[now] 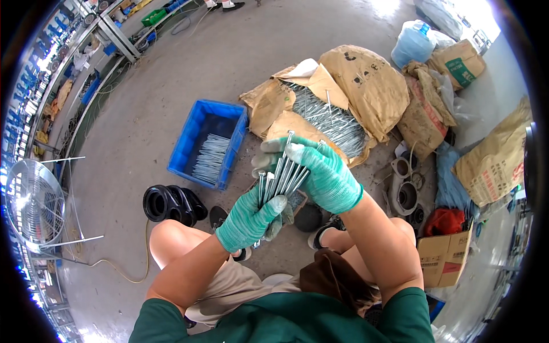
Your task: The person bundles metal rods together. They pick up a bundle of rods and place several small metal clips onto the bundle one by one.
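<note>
Both my hands wear green and grey work gloves and meet in front of my knees. My left hand (pixel 247 222) is closed around the lower part of a bundle of long steel bolts (pixel 281 178). From the upper right, my right hand (pixel 329 176) grips the same bundle, its thumb lying against the shanks. Several bolt heads point up, and one bolt sticks out above the others. Just beyond my hands lies a torn brown paper sack (pixel 366 86) full of loose long bolts (pixel 326 117). To its left, a blue plastic bin (pixel 178 150) holds a stack of bolts (pixel 210 159) laid side by side.
Black ring-shaped parts (pixel 166 204) lie left of my knees. A fan (pixel 35 200) stands at far left. Metal housings (pixel 404 191), sacks (pixel 423 117), a cardboard box (pixel 443 258) and a water jug (pixel 413 43) crowd the right. Shelving (pixel 117 34) runs along the upper left.
</note>
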Demonstrator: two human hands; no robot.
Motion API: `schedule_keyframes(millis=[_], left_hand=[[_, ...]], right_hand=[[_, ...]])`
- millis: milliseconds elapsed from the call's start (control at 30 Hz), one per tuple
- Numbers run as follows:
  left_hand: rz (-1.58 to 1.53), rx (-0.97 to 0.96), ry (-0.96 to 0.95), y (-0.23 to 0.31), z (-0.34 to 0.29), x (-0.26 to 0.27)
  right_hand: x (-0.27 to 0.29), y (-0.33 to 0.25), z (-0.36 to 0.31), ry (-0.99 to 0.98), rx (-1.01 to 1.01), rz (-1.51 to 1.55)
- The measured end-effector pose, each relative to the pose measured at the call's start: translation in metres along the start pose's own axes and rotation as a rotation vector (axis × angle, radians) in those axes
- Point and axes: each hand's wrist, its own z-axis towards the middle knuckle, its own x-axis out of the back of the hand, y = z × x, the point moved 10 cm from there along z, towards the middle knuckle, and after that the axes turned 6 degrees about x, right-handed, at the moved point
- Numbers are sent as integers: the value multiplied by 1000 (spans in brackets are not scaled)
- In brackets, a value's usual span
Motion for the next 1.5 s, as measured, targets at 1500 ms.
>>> schedule_keyframes(millis=[1500], left_hand=[[-31, 282, -240, -24, -15, -27]], right_hand=[[99, -140, -23, 623, 769, -162]])
